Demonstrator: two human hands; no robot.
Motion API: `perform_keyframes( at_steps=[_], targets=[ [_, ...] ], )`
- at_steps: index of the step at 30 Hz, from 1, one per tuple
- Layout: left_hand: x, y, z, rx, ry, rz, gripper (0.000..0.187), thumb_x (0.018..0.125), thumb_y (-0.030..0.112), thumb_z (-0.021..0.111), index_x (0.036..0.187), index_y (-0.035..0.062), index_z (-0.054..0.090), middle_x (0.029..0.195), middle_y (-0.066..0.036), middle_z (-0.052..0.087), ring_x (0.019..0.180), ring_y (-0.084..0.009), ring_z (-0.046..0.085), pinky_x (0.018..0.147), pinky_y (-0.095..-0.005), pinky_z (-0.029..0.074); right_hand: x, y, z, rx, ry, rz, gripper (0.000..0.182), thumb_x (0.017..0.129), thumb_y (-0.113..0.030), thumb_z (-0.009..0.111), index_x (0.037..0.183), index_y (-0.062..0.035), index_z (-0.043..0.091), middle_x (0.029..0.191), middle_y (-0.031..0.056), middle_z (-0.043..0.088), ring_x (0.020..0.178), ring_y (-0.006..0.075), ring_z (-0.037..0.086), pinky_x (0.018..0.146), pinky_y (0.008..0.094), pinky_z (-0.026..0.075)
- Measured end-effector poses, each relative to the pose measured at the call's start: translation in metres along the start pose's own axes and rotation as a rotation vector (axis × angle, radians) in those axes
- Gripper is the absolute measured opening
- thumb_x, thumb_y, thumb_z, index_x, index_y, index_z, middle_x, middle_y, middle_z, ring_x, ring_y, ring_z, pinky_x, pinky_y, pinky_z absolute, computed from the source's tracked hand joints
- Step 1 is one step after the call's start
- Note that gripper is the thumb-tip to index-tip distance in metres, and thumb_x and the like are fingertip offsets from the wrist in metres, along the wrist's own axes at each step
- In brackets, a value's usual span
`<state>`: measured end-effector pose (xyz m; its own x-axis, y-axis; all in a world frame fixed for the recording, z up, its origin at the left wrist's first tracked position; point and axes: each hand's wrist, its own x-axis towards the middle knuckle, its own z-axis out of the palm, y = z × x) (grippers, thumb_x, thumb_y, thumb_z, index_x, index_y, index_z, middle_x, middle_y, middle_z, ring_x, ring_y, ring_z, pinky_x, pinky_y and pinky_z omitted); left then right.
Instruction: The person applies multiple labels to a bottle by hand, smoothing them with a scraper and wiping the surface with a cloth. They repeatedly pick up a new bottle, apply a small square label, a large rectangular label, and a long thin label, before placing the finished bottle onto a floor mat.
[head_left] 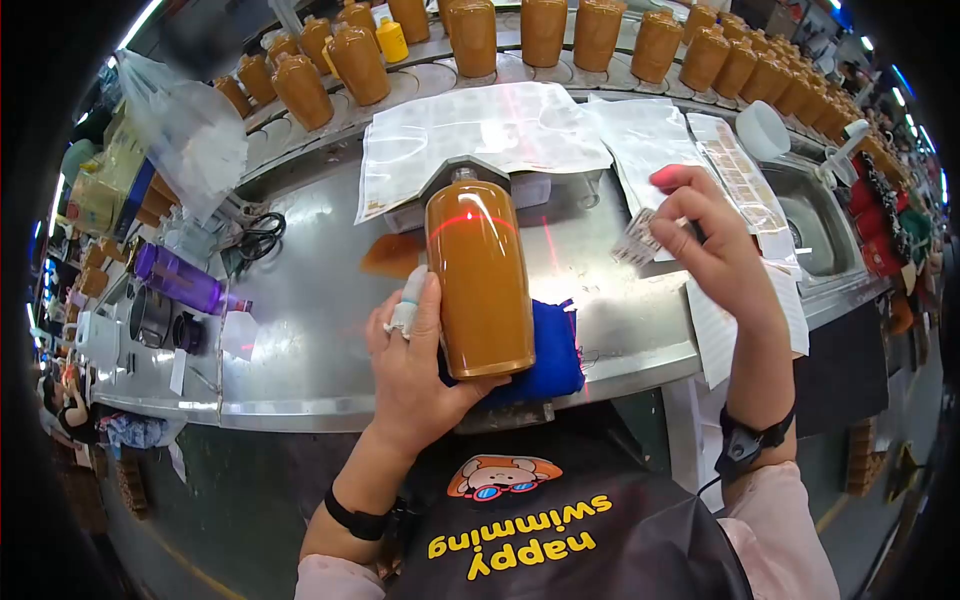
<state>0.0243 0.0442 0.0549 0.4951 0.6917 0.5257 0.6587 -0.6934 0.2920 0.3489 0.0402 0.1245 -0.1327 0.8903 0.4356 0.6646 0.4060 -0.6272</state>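
A glossy brown bottle (478, 290) lies tilted over the metal table, its neck against a dark angular holder (440, 175). My left hand (415, 350) grips the bottle's lower left side and base, with a white wrap on one finger. Beneath the bottle's lower end is a blue cloth (555, 350). Red laser lines cross the bottle near its shoulder. To the right, my right hand (700, 235) pinches a small pale printed sheet (636, 240), held above the table apart from the bottle.
Printed sheets (480, 130) lie behind the holder, with more papers (735, 170) at right beside a sink (815, 220). Brown bottles (472, 38) line a curved conveyor at the back. A purple bottle (178, 278) and black cable (262, 236) are at left.
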Motion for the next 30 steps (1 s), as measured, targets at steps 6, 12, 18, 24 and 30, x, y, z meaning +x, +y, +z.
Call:
perform_keyframes(
  at_steps=[6,12,18,24,30],
  targets=[
    [-0.009,-0.005,0.017,-0.161,0.015,-0.077,0.118,0.065,0.048,0.083,0.149,-0.0061,0.021,0.146,-0.021,0.041,0.127,-0.0406,0.042,0.107,-0.0463,0.029,0.015,-0.049,0.032,0.204,-0.122,-0.109,0.011,0.086,-0.007,0.067,0.086,-0.0016,0.058,0.111,0.0131,0.054,0.101,0.0273,0.056,0.085,0.0334,0.046],
    [-0.017,-0.015,0.025,-0.366,-0.081,-0.154,0.119,0.07,0.058,0.076,0.149,-0.0083,0.016,0.151,-0.023,0.032,0.131,-0.0412,0.038,0.109,-0.05,0.025,0.043,-0.047,0.081,0.161,-0.15,-0.217,0.015,0.083,-0.011,0.069,0.087,-0.0008,0.06,0.112,0.0161,0.051,0.103,0.033,0.052,0.089,0.0399,0.046],
    [-0.016,-0.023,0.022,-0.706,-0.104,-0.163,0.109,0.077,0.049,0.074,0.149,-0.0091,0.015,0.151,-0.026,0.03,0.137,-0.037,0.034,0.114,-0.0466,0.021,0.049,-0.045,0.096,0.035,-0.121,-0.213,0.016,0.083,-0.012,0.07,0.09,-0.0019,0.06,0.115,0.017,0.05,0.106,0.0353,0.05,0.091,0.0417,0.045],
    [0.041,-0.029,0.014,-1.069,-0.038,-0.389,0.087,0.091,0.032,0.064,0.149,-0.0092,0.013,0.148,-0.025,0.033,0.138,-0.0297,0.034,0.113,-0.0377,0.027,0.051,-0.048,0.101,0.033,-0.12,-0.167,0.016,0.083,-0.011,0.071,0.09,-0.0032,0.059,0.117,0.0172,0.05,0.108,0.035,0.05,0.093,0.0411,0.043],
    [0.049,-0.018,0.025,-1.234,0.006,-0.508,0.08,0.093,0.021,0.062,0.149,-0.0069,0.013,0.142,-0.021,0.038,0.13,-0.0242,0.042,0.107,-0.0342,0.036,0.045,-0.047,0.103,0.048,0.068,-0.171,0.02,0.081,-0.006,0.07,0.099,-0.0022,0.061,0.118,0.0195,0.049,0.11,0.0384,0.05,0.093,0.0434,0.044]
  ],
)
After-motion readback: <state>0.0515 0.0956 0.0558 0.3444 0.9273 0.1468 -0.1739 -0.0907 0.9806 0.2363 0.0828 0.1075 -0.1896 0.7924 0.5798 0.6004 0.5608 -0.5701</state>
